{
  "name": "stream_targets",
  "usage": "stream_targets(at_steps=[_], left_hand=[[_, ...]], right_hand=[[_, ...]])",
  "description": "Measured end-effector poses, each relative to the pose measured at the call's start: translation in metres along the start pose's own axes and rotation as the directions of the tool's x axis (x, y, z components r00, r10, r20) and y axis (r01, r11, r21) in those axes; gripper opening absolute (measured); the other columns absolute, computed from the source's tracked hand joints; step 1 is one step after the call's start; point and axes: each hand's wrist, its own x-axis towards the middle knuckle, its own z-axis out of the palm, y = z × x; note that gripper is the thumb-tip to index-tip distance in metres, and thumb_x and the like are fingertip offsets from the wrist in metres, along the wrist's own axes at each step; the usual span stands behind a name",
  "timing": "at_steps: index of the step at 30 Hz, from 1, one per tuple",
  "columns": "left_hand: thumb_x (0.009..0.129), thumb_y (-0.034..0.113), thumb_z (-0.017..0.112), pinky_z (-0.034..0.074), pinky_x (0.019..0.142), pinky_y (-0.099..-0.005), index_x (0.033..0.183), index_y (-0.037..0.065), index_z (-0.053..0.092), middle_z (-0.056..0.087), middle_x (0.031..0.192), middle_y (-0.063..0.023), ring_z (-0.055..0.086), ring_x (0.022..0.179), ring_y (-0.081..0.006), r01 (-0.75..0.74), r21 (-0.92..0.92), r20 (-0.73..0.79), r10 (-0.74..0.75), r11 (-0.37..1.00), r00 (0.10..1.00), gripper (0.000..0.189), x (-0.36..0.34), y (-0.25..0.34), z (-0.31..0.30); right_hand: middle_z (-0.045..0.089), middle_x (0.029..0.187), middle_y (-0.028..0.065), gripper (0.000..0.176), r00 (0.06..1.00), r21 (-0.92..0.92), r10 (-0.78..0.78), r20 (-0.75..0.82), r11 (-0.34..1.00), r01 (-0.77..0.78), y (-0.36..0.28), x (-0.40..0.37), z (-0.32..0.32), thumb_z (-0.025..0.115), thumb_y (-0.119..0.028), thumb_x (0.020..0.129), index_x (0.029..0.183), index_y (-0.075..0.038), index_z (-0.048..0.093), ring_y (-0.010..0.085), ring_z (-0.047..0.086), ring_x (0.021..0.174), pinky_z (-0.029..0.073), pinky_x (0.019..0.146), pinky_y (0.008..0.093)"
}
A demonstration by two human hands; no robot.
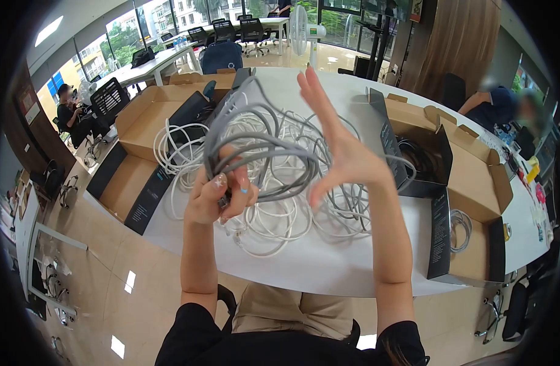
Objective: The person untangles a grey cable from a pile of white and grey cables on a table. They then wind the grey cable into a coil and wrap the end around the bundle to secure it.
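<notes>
Bright windows (124,35) run along the back of the room, and a white table (274,267) curves across the middle. At its left end lies an open box (122,180), lid flaps raised. Next come white cables (277,235), heaped in loose loops over the tabletop. Above them, the left hand (223,194) closes its fingers round a grey coil (274,145), gripping it at its left end. From that grip the coil's long axis runs rightward, nearly level across the table, while one thin loop stands up on top; I cannot tell where its ends point. Just beyond the coil's right end, the right hand (350,152) is spread wide, fingers up, thumb well apart. Farther right, black cables (417,155) fill one box and a small coil (460,230) another.
</notes>
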Motion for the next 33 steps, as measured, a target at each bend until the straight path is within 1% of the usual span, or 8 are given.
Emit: stream_targets(at_steps=[5,8,11,15,19,23,27,33], left_hand=[[0.09,0.019,0.04,0.028,0.039,-0.0187,0.093,-0.004,0.045,0.039,0.044,0.0015,0.032,0.033,-0.0044,0.386,0.127,0.172,-0.403,0.914,0.899,0.023,0.001,0.009,0.0],[0.089,0.014,0.039,0.029,0.038,-0.0181,0.091,-0.002,0.048,0.04,0.046,0.0018,0.035,0.037,-0.0035,0.49,0.271,0.253,-0.552,0.829,0.794,0.018,0.014,0.011,0.007],[0.088,0.016,0.042,0.03,0.039,-0.0192,0.093,-0.002,0.048,0.042,0.047,0.0008,0.036,0.038,-0.0041,0.544,0.409,0.236,-0.661,0.733,0.713,0.02,0.018,0.021,0.008],[0.086,0.021,0.048,0.031,0.04,-0.0213,0.088,-0.001,0.052,0.045,0.049,0.0001,0.038,0.039,-0.0056,0.321,0.532,0.112,-0.442,0.783,0.89,0.022,0.009,0.039,0.014],[0.085,0.027,0.053,0.032,0.042,-0.0235,0.078,0.002,0.053,0.046,0.049,0.0003,0.039,0.041,-0.0077,0.096,0.264,0.077,-0.12,0.96,0.99,0.027,-0.011,0.018,0.01],[0.086,0.031,0.053,0.033,0.045,-0.0246,0.074,0.004,0.048,0.042,0.047,0.0014,0.038,0.041,-0.0088,-0.135,0.056,0.175,0.124,0.989,0.977,0.03,0.005,-0.007,0.003],[0.089,0.022,0.049,0.038,0.053,-0.0251,0.082,0.001,0.044,0.045,0.055,-0.0027,0.044,0.05,-0.0104,0.002,0.356,-0.257,0.096,0.935,0.962,0.023,0.012,-0.006,0.019],[0.079,0.0,0.055,0.045,0.075,-0.032,0.114,-0.003,0.037,0.053,0.092,-0.0115,0.056,0.079,-0.018,0.07,0.563,-0.232,0.076,0.823,0.97,0.039,0.007,-0.009,0.038]], right_hand=[[-0.005,0.146,0.0156,0.149,0.977,-0.113,-0.009,0.213,0.993,0.034,-0.04,-0.004,-0.029,0.079,-0.059,0.025,0.14,-0.006,-0.001,0.0275,-0.002,0.135,-0.003,0.104,0.0499],[0.015,0.144,0.016,0.144,0.985,-0.288,0.05,0.164,0.958,0.0,-0.064,0.0,-0.013,0.081,-0.056,0.028,0.141,-0.01,0.003,0.0273,0.002,0.135,-0.005,0.105,0.0483],[0.04,0.132,0.0137,0.11,0.991,-0.384,0.054,0.125,0.923,-0.002,-0.076,0.001,-0.006,0.084,-0.041,0.04,0.133,-0.012,0.034,0.0294,0.027,0.129,0.002,0.106,0.0467],[0.06,0.096,0.0064,0.05,0.98,-0.276,0.131,0.147,0.957,-0.086,-0.058,0.003,-0.014,0.079,-0.018,0.051,0.096,-0.008,0.058,0.0242,0.056,0.098,0.032,0.096,0.0405],[0.06,0.075,0.0039,0.026,0.997,0.316,0.072,-0.024,0.947,-0.061,-0.051,0.011,0.007,0.073,-0.008,0.06,0.074,-0.004,0.052,0.0165,0.061,0.076,0.047,0.074,0.0303],[0.056,0.069,0.0015,0.018,0.979,0.769,0.198,-0.037,0.632,-0.099,-0.038,0.008,0.022,0.066,-0.006,0.075,0.082,-0.003,0.049,0.0067,0.052,0.056,0.043,0.052,0.0199],[0.056,0.067,0.0019,0.016,0.971,0.881,0.215,-0.107,0.474,-0.007,-0.033,0.007,0.014,0.06,-0.005,0.081,0.091,-0.001,0.048,0.0062,0.054,0.058,0.042,0.053,0.0182],[0.059,0.069,0.0016,0.017,0.887,0.613,0.257,-0.383,0.789,0.036,-0.058,0.004,0.002,0.061,-0.009,0.081,0.095,0.002,0.058,0.003,0.045,0.049,0.033,0.043,0.0173]])
